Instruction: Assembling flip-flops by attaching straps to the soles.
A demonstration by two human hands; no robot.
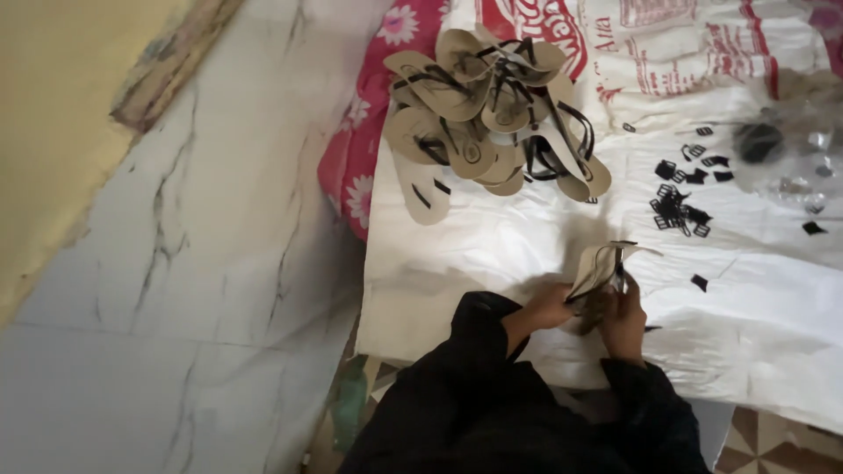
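Gripping tan sandal sole (599,268) with both hands (549,307) (623,320), fingers clamped | white sheet (755,298) bare rightward

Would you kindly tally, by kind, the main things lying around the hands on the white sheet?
Sandal sole held in both hands, left hand and right hand: 1
Heaps of tan sandal soles with black straps: 1
Clusters of small black buckles: 1; the single pieces are too small to count
White printed sacks spread as a sheet: 1
Total: 4
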